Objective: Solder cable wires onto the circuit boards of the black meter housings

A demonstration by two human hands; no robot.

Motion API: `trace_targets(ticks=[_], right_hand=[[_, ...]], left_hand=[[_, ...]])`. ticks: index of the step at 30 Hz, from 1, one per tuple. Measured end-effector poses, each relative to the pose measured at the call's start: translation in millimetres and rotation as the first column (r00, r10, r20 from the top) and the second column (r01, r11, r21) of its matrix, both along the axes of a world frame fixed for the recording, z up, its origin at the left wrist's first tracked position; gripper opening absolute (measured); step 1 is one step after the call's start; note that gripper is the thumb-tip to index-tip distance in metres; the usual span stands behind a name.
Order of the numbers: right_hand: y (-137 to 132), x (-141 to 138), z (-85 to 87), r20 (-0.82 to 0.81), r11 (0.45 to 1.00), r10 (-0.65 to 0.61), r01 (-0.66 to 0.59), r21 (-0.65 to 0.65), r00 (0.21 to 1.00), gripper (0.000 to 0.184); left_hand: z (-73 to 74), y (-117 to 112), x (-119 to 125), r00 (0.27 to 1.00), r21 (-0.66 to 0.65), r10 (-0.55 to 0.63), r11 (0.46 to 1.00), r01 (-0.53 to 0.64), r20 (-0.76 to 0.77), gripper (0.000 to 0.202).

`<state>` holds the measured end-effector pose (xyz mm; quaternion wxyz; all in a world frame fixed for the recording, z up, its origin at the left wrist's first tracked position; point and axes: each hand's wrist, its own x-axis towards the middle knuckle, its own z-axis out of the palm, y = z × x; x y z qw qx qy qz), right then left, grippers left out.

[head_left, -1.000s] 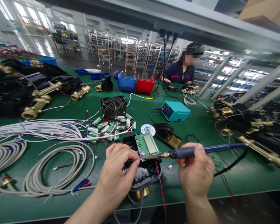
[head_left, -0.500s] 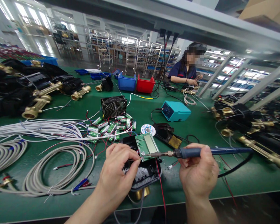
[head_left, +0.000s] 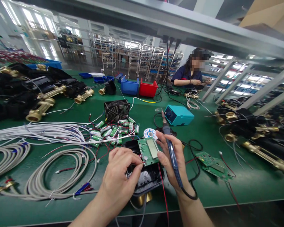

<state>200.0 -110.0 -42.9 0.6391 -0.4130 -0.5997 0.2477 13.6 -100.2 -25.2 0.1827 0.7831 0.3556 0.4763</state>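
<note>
My left hand [head_left: 123, 173] is closed in a pinch on a thin wire [head_left: 144, 162] at the lower left corner of a green circuit board [head_left: 143, 148] with a grey display. Most of that wire is hidden by the fingertips. The board rests tilted over an open black housing [head_left: 146, 181], which has brass [head_left: 145, 198] beneath it. My right hand [head_left: 176, 164] holds a blue-handled soldering iron [head_left: 171, 151], its tip pointing up and away from the board. The right thumb and a fingertip lie close to the board's right edge; contact is unclear.
Behind the board are a solder spool [head_left: 149, 133], wired batteries [head_left: 113, 130], a fan [head_left: 117, 110] and a teal soldering station [head_left: 179, 115]. Coiled grey cables [head_left: 59, 170] lie left. Another circuit board [head_left: 214, 165] lies right. Brass-fitted meters flank both sides. A co-worker [head_left: 190, 71] sits across.
The soldering iron's tip has left the board and swung up and away. My right hand has moved left to the board's edge, uncovering the second board. My left hand stays pinched in place.
</note>
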Motion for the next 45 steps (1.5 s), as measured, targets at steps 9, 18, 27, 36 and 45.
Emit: trace_targets(ticks=[9,18,27,36,45], right_hand=[[3,-4,-3.1,0.022,0.986,0.096,-0.093,-0.137,0.995,0.04],[18,4,-18.5,-0.036,0.995,0.045,-0.048,-0.085,0.998,0.04],[14,-2,-11.5,-0.059,0.996,0.031,-0.036,-0.085,0.998,0.037],[13,2,-14.2,-0.029,0.994,0.075,-0.077,-0.079,0.997,0.038],[16,3,-21.2,-0.042,0.997,0.003,-0.007,-0.082,0.999,0.04]], left_hand=[[-0.2,0,2,0.999,-0.007,-0.011,1.0,0.011,0.042,0.017],[5.5,-3,9,0.993,-0.056,0.028,0.998,-0.022,0.113,0.015],[9.3,1,-64,0.922,-0.242,0.298,0.902,-0.357,-0.248,0.019],[-26.6,1,-100,0.908,-0.513,0.34,0.749,-0.419,-0.245,0.013],[19.3,3,-143,0.784,-0.584,0.46,0.797,-0.158,0.416,0.03]])
